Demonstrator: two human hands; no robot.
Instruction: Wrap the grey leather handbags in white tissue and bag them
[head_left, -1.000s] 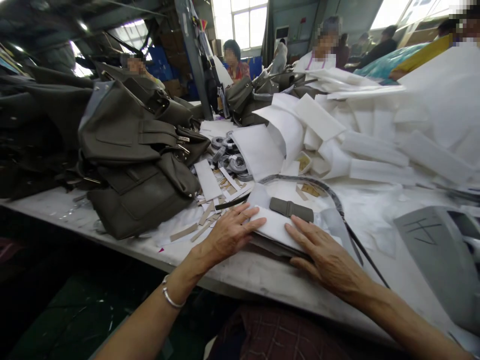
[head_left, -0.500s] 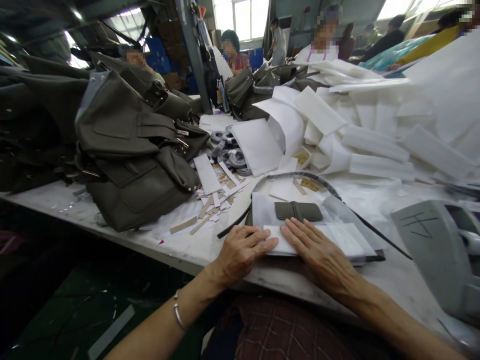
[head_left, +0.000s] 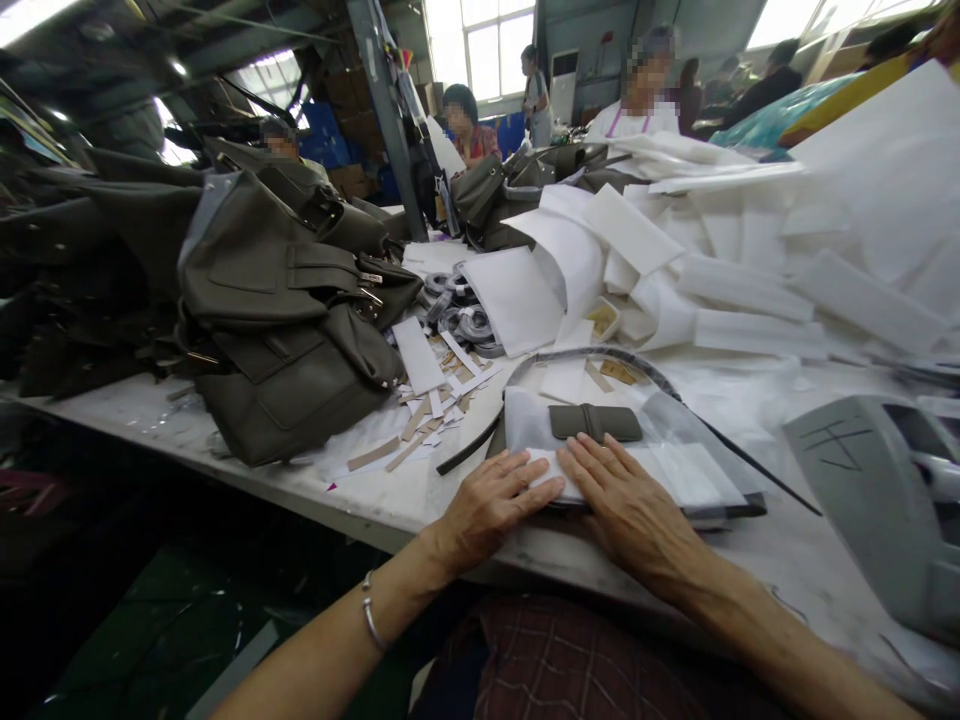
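Note:
In front of me a flat bag wrapped in white tissue-like sheet (head_left: 701, 478) lies at the table's front edge. Its olive leather flap tab (head_left: 596, 423) shows above my fingers. A dark strap (head_left: 637, 358), partly wrapped in clear film, arches behind it and trails off to both sides. My left hand (head_left: 491, 505) rests with fingers stretched on the left part of the white sheet. Close beside it, my right hand (head_left: 626, 500) lies flat on the sheet, fingertips at the tab's lower edge. Both hands are open, palms down, and cover part of the sheet.
Olive leather bags (head_left: 300, 330) are heaped on the left. Paper and cardboard scraps (head_left: 431, 410) and coiled, film-wrapped straps (head_left: 469, 320) lie mid-table. White foam sheets (head_left: 742, 280) pile up at back right. A grey machine (head_left: 862, 500) stands at right. Several people sit beyond.
The camera view has tilted up slightly. My hands stay on the white sheet, my right hand shifted a little up and to the left over it.

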